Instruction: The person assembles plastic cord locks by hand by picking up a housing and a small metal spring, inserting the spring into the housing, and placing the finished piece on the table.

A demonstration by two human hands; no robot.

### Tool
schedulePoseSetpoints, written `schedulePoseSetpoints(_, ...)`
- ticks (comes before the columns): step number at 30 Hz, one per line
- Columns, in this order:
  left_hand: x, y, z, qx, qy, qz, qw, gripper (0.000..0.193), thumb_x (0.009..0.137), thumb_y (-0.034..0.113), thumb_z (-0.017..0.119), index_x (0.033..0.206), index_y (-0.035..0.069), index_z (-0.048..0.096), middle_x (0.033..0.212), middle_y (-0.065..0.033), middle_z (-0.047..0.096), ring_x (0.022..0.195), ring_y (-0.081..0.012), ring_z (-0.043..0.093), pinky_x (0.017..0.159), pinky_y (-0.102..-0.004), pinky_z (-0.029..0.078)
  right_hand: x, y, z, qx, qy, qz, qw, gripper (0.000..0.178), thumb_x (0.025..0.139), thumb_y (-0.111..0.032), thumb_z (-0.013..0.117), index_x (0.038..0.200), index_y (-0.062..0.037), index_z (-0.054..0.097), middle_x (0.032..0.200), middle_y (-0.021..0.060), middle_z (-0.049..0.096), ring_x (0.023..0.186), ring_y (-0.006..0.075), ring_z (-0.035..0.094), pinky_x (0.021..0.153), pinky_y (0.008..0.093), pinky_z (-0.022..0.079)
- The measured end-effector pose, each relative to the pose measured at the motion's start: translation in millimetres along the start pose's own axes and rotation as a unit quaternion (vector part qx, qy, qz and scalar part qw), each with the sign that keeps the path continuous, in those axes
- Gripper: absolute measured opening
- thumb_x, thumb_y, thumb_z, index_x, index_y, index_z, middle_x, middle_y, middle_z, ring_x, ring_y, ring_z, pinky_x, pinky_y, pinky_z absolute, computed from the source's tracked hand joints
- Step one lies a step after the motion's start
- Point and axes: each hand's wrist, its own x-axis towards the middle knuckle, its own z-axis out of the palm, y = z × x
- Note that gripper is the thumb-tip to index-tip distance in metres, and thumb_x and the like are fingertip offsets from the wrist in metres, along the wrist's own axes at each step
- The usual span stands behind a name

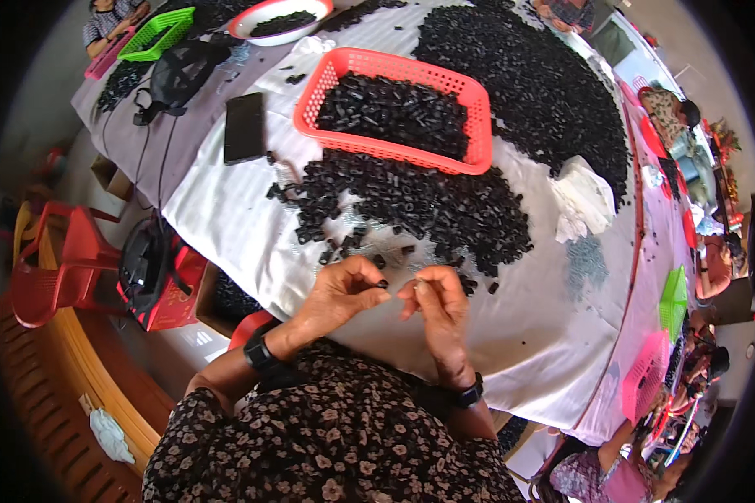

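Observation:
My left hand pinches a small black plastic piece between thumb and forefinger, just above the near edge of the pile. Close beside it, my right hand has thumb and fingertips pressed together; what they hold, if anything, is too small to make out. The fingertips of both hands nearly meet. Right beyond them a loose pile of black plastic pieces spreads over the white cloth, with thin silvery bits among it. Behind that pile stands a red perforated basket filled with more black pieces.
A black phone lies left of the basket. A far larger black heap covers the back right, near crumpled white tissue and a patch of silvery bits. A red chair stands at left. Other people sit around the table.

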Motion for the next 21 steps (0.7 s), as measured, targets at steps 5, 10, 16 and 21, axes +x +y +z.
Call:
schedulePoseSetpoints(5,0.6,-2.2,-1.0,0.029,-0.003,0.005,1.000,0.013,0.082,0.001,0.068,0.088,0.003,0.056,0.082,0.0037,0.055,0.076,-0.0016,0.050,0.065,-0.0178,0.044,2.7,-3.2,4.6,-0.033,0.007,-0.036,0.999,0.009,0.094,-0.007,0.050,0.102,-0.0037,0.052,0.087,0.0034,0.058,0.067,0.0065,0.050,0.061,0.0196,0.043)
schedulePoseSetpoints(10,2.2,-6.9,2.6,0.015,-0.004,0.004,1.000,0.016,0.083,-0.003,0.064,0.094,0.003,0.055,0.092,-0.0007,0.059,0.088,-0.0065,0.055,0.078,-0.0226,0.046,3.3,-1.8,9.3,-0.024,0.007,-0.070,0.997,0.008,0.091,-0.004,0.055,0.099,-0.0033,0.055,0.087,0.0009,0.057,0.069,0.0051,0.049,0.063,0.0176,0.042)
schedulePoseSetpoints(16,9.1,-10.9,12.8,-0.060,-0.035,0.040,0.997,0.017,0.083,-0.007,0.062,0.094,0.002,0.053,0.099,-0.0058,0.059,0.092,-0.0110,0.057,0.082,-0.0262,0.047,-1.0,-0.9,11.9,-0.021,0.030,-0.060,0.998,0.012,0.088,-0.002,0.058,0.099,-0.0031,0.055,0.084,-0.0003,0.055,0.067,0.0043,0.049,0.062,0.0185,0.043)
schedulePoseSetpoints(21,6.9,-11.8,7.2,-0.068,-0.004,0.074,0.995,0.020,0.081,-0.010,0.062,0.093,0.003,0.053,0.100,-0.0074,0.059,0.094,-0.0127,0.056,0.085,-0.0272,0.047,3.7,3.1,19.4,0.019,0.009,-0.033,0.999,0.011,0.087,-0.001,0.059,0.097,-0.0030,0.055,0.081,-0.0004,0.055,0.066,0.0050,0.050,0.060,0.0197,0.044)
